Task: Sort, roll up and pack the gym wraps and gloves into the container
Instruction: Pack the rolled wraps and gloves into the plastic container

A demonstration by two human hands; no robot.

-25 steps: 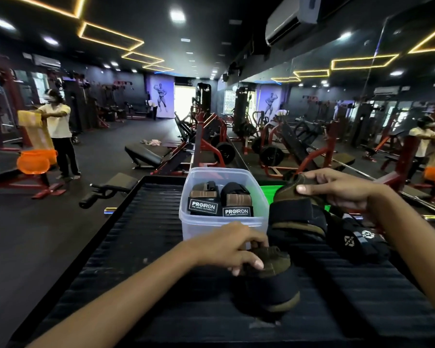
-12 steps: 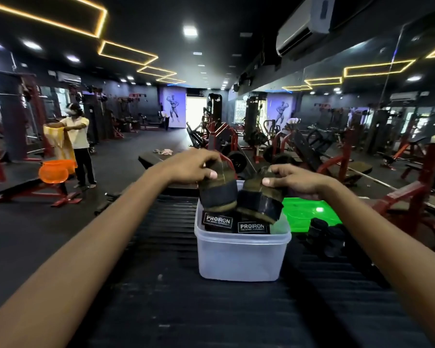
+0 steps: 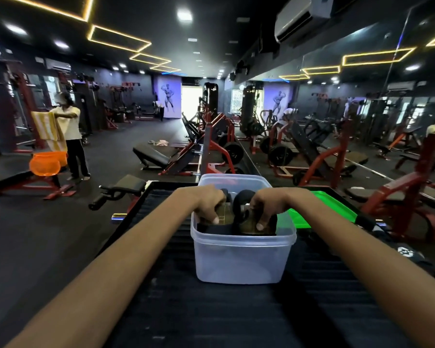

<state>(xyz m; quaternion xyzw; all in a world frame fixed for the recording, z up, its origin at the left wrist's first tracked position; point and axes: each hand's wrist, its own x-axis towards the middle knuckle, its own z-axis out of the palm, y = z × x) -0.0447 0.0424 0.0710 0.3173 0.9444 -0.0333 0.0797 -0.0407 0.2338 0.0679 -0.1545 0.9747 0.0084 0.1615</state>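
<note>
- We judge we are at the packing step: both gloves are going down into the container (image 3: 241,257), which sits at the centre of the desk (image 3: 211,317).
- Our left hand (image 3: 206,204) curls round the left glove (image 3: 222,217); our right hand (image 3: 266,205) pinches the right glove (image 3: 246,222).
- Next move: press them flat, let go, then fetch the dark wrap (image 3: 407,254) at 3 o'clock.
- Container: frosted, stiff plastic, rounded corners. Gloves: soft olive-and-black padding. Desk: ribbed black rubber. Green lid (image 3: 322,209) at 2 o'clock.
</note>
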